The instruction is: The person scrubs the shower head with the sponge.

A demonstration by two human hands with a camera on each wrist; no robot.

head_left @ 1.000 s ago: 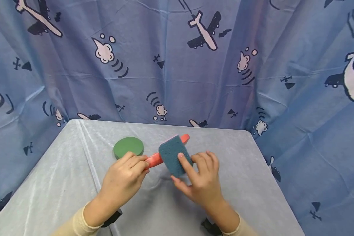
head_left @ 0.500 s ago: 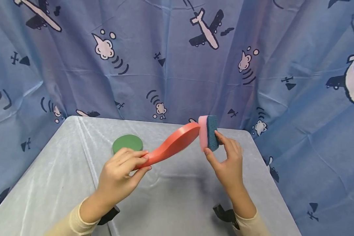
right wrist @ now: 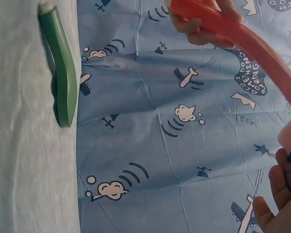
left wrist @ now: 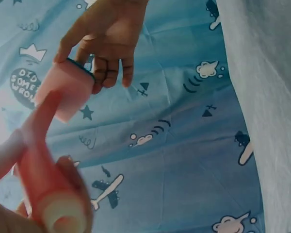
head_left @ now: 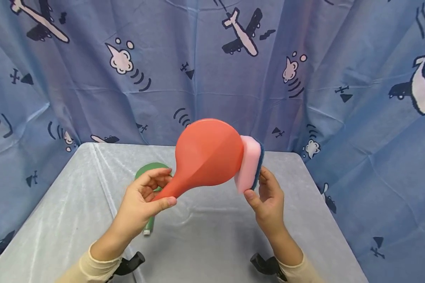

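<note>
A red handheld shower head [head_left: 208, 153] is held up above the table, its broad smooth side facing the head camera. My left hand [head_left: 139, 204] grips its handle, thumb along the near side. The handle's pale hollow end shows in the left wrist view. A pink sponge [head_left: 247, 163] with a dark teal scouring layer is pinched in my right hand [head_left: 269, 202]. Its pink side touches the shower head's right rim, and the teal side faces my right fingers. In the left wrist view, the sponge [left wrist: 65, 90] covers part of the shower head's rim.
A similar green shower head [right wrist: 60, 68] lies on the grey cloth-covered table [head_left: 198, 243], partly hidden behind my left hand in the head view. A blue curtain [head_left: 212, 70] with airplane prints hangs behind and at both sides.
The shower head has been turned from edge-on to face the camera and raised. The sponge moved from across its head to its right rim, and its pink side now shows.
</note>
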